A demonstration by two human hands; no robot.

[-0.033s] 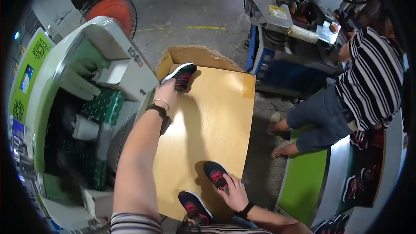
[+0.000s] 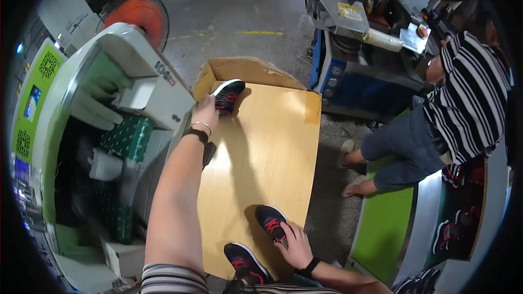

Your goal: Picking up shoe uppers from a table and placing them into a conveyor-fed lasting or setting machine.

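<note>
My left hand [image 2: 205, 112] is at the far left of a wood-look tabletop [image 2: 272, 147], against the side of a black sneaker [image 2: 229, 96] with red laces and a white sole. Its fingers are partly blurred, so their grip is unclear. Below my left wrist, a dark object [image 2: 209, 153] shows only in part. At the near edge my right hand [image 2: 297, 247] closes round the rear of a second black sneaker [image 2: 271, 221], its toe pointing away from me. A third sneaker [image 2: 244, 261] lies to the left of it, close to my body.
Torn cardboard [image 2: 256, 69] borders the tabletop's far side. A white-and-green machine [image 2: 81, 92] stands close on the left, with an orange fan [image 2: 136, 16] behind. At right a co-worker in a striped shirt [image 2: 468, 98] stands by a blue machine [image 2: 354, 84] and a green-panelled rack [image 2: 384, 218] with more sneakers.
My left hand has shifted slightly left along the far sneaker, showing more of its side. My right hand stays on the near sneaker.
</note>
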